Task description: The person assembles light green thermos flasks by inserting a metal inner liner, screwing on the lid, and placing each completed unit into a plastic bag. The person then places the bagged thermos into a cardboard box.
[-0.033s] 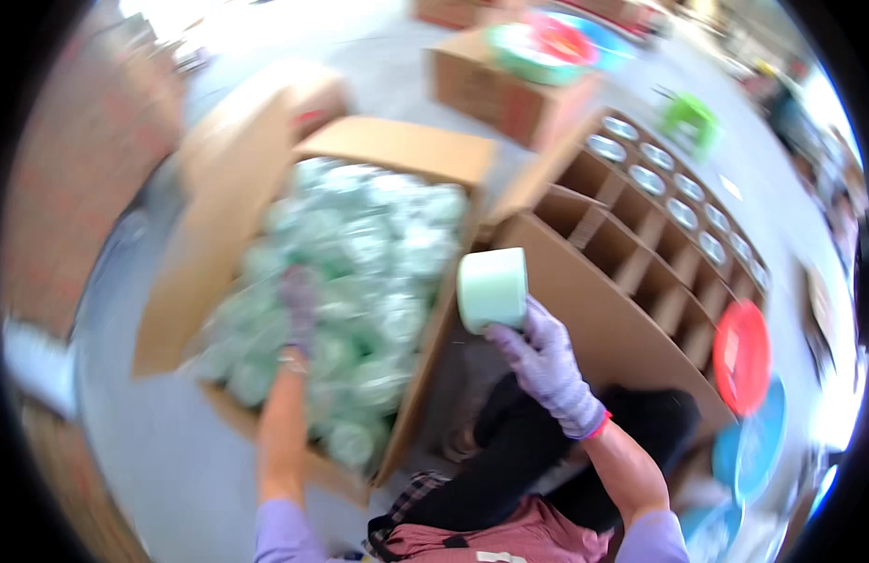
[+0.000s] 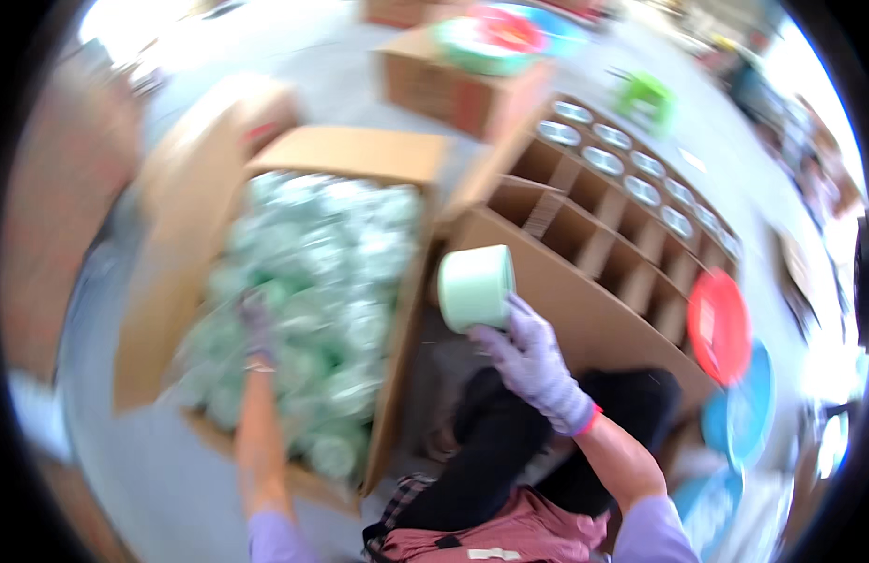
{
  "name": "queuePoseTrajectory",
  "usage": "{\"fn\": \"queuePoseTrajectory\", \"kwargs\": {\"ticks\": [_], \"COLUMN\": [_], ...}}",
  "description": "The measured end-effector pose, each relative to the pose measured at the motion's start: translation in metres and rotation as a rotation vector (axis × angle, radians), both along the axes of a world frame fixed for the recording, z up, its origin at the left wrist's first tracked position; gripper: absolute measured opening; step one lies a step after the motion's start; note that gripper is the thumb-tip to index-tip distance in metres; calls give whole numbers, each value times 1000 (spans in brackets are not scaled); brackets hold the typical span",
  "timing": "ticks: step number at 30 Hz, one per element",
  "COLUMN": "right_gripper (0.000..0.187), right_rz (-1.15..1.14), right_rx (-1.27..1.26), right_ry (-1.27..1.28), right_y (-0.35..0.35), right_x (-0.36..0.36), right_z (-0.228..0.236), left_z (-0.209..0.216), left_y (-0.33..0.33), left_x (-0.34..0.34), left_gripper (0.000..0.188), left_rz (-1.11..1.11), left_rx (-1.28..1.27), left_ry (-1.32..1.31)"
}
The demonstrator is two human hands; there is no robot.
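Observation:
My right hand (image 2: pixel 536 361), in a light purple glove, grips a pale green cup-like round container (image 2: pixel 477 288). The container is tipped on its side, in front of the divided carton. My left hand (image 2: pixel 257 328), gloved as well, reaches into an open cardboard box (image 2: pixel 383 422). Many similar pale green containers (image 2: pixel 333 456) fill this box, with clear plastic wrap (image 2: pixel 327 253) over and among them. The left fingers are blurred against the wrap, so what they hold, if anything, does not show.
At right stands a carton with cardboard dividers (image 2: pixel 592 246); clear-looking round items fill its far cells. Against its right end rests a red basin (image 2: pixel 719 327), beside blue basins (image 2: pixel 752 403). Farther back are a box topped with basins (image 2: pixel 425 89) and a green stool (image 2: pixel 647 98).
The whole view has shifted, so the boxes appear farther left. The container stays in my right hand. My left hand is still over the wrapped containers.

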State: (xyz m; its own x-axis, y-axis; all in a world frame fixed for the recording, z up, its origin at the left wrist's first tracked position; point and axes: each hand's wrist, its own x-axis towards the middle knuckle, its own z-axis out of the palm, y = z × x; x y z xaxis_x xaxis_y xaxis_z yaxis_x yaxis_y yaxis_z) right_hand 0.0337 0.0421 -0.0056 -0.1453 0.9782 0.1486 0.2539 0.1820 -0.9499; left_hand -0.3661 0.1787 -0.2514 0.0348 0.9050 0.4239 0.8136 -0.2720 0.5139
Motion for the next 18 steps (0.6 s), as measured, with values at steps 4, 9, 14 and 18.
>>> {"fn": "queuePoseTrajectory", "kwargs": {"ticks": [4,9,14,18], "right_gripper": [19,15,23,20], "right_rz": [-442,-937,-1054,-1172], "right_rx": [246,225,-205,-330], "right_ry": [-529,-1040,-1432,-1639], "right_y": [-48,-106,-133,-120], "right_x": [119,282,413,425], "right_z": [3,9,-10,-17], "left_z": [-123,-93,-17,60], "left_y": [58,54,43,27], "left_x": [-101,-115,-103,-134], "left_gripper": [47,60,60,52], "left_rz": [275,479,425,440], "left_rx": [-544,-565,-559,-167], "left_ry": [286,153,277,542]}}
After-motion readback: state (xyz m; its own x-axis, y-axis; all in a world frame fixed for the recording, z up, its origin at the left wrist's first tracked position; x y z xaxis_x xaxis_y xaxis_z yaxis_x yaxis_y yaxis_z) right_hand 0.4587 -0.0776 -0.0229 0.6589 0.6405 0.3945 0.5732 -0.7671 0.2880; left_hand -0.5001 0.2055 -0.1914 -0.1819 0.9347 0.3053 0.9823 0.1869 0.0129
